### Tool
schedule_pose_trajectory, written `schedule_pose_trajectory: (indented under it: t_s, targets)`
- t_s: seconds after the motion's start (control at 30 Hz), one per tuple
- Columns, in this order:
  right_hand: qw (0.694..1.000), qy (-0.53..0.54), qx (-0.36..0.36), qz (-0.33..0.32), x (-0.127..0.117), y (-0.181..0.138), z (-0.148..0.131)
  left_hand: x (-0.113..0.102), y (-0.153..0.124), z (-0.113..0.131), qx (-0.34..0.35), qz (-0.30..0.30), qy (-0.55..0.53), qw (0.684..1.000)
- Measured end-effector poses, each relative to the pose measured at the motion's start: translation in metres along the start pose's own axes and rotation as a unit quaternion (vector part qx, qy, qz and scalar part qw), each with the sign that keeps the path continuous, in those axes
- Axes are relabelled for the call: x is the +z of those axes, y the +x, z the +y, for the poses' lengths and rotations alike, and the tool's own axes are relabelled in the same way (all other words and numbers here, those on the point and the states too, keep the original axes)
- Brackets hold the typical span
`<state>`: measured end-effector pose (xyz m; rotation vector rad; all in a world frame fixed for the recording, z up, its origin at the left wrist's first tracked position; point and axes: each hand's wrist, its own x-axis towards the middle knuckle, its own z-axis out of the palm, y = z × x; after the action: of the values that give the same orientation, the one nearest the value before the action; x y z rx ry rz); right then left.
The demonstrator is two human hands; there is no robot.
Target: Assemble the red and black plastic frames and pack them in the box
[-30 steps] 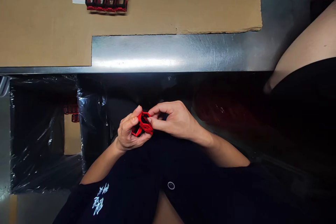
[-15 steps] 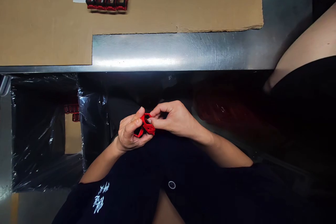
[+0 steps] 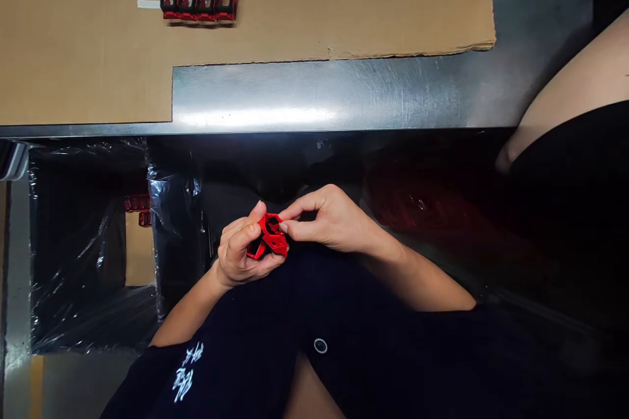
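Close to my body, my left hand is closed around a red plastic frame with black inside its openings. Its thumb and fingers press on the part's left side. From the right, my right hand pinches at the frame's upper right edge with thumb and index finger. Whether a small piece sits between those fingertips, I cannot tell. On the cardboard above stands a row of several similar red-and-black frames, side by side.
A cardboard sheet covers much of the metal table. Below left, a box lined with black plastic holds cardboard and more red frames. Another person's arm reaches in at right. A white strip lies beside the row.
My right fingertips have drawn slightly out of the frame's opening to its edge. The left hand has moved slightly left with the frame and still grips it.
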<state>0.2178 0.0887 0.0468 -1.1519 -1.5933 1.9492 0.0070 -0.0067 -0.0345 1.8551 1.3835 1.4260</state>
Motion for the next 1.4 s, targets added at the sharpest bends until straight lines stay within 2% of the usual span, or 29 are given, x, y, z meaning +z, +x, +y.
schedule_pose_trajectory:
  t_s: [0.1,0.3,0.5,0.6,0.8,1.07,1.3,1.4]
  targets:
    - [1.000,-0.007,0.004,0.010,0.001,-0.001,0.000,0.000,0.001,0.000,-0.002,-0.002,0.011,1.000]
    - [0.999,-0.030,0.014,0.041,0.008,0.001,0.000,0.000,0.003,-0.001,0.055,-0.031,-0.003,0.998]
    - [0.999,-0.020,0.026,0.007,0.005,0.001,-0.005,-0.001,-0.004,-0.004,0.017,-0.011,-0.002,1.000]
    - [0.999,-0.019,0.027,-0.003,0.004,0.002,-0.004,0.000,0.001,-0.001,0.046,-0.021,-0.010,0.999]
    - [0.998,-0.032,0.042,0.029,0.012,0.004,-0.004,0.001,0.014,0.003,0.132,-0.019,0.023,0.991]
    - [0.999,-0.006,0.034,0.001,0.006,0.001,-0.004,0.001,0.013,0.003,0.122,-0.020,0.007,0.992]
    - [0.999,-0.032,0.026,0.034,0.013,0.003,-0.006,0.001,0.012,0.003,0.124,-0.016,0.027,0.992]
    - [1.000,-0.014,0.026,0.007,0.008,0.002,-0.007,0.000,0.012,0.002,0.116,-0.021,-0.003,0.993]
